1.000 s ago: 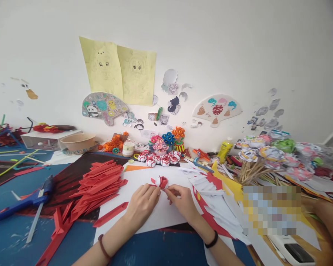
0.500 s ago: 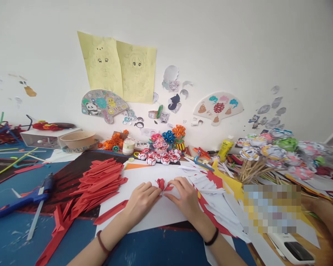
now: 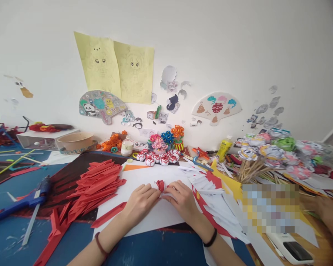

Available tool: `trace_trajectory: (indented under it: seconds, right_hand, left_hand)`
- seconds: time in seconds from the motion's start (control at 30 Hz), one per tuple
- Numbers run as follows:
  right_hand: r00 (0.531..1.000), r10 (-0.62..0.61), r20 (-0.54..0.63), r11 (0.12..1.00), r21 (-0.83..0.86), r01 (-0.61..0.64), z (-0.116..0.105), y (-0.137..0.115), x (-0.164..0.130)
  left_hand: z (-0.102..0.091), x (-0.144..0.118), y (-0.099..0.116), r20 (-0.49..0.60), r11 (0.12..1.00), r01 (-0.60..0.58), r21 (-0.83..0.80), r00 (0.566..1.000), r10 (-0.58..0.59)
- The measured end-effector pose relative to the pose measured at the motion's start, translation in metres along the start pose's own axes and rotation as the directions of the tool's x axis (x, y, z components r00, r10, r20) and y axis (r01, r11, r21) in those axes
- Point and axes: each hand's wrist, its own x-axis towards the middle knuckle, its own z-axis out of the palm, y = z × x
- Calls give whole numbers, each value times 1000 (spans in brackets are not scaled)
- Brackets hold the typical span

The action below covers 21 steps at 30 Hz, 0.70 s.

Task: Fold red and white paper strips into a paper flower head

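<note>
Left hand (image 3: pixel 141 201) and right hand (image 3: pixel 181 197) pinching a red flower (image 3: pixel 160 184), striped pot (image 3: pixel 179 147) holding orange flowers (image 3: pixel 178 132), beige bowl (image 3: pixel 73 142) hiding its bottom

The single view looks from the person's head, above the near side of the table (image 3: pixel 138 247), facing forward and down. The left hand (image 3: pixel 142 202) and right hand (image 3: pixel 182 198) lie near, below the middle toward six o'clock, their forearms (image 3: pixel 115 233) entering from about seven and five. Farther off, the wall (image 3: pixel 199 33) spans the top from nine through twelve to three, with yellow drawings (image 3: pixel 135 79) toward eleven.
</note>
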Motion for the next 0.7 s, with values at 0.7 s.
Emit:
trace_trajectory:
  seconds: [0.7]
  right_hand:
    - [998,-23,-55,997,-70,20,8,-7,-1]
  left_hand:
    - [9,-3,1,21,999,0,44,1000,-1]
